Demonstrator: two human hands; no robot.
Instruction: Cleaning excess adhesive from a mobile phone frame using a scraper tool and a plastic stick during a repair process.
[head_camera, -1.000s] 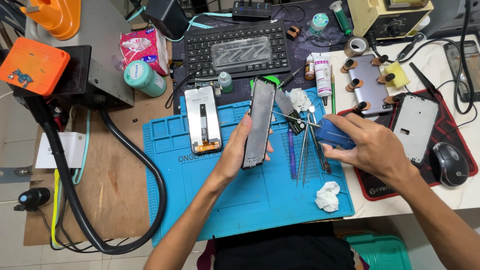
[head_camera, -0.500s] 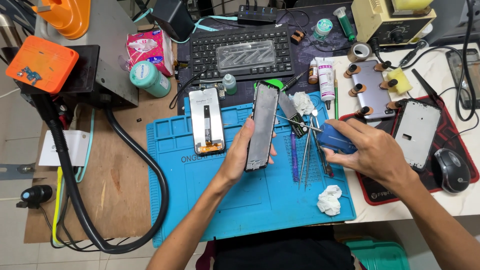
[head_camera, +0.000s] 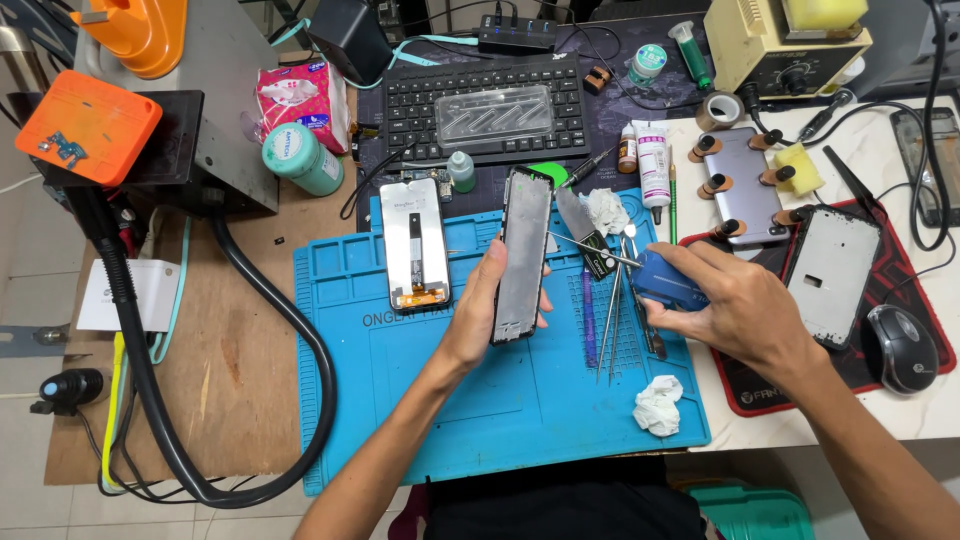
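Cluttered worktop (head_camera: 240, 360), and right in the middle lies the blue repair mat (head_camera: 480, 400), our landmark. Above the mat's centre, the left hand (head_camera: 490, 310) is clamped on a dark phone frame (head_camera: 524, 255), held upright on its long edge, clear of the mat. At the mat's right edge, the right hand (head_camera: 735, 305) is closed over a blue card-like pick (head_camera: 665, 280). To my eye, a firm grip low on the frame and a shallow angle with the pick would serve best. Mind the tweezers (head_camera: 610, 310) lying on the mat between the two hands; they crowd the path. A detached screen (head_camera: 417, 245) rests on the mat's upper left, a crumpled tissue (head_camera: 657, 405) at its lower right, a keyboard (head_camera: 485, 105) just beyond its top edge.
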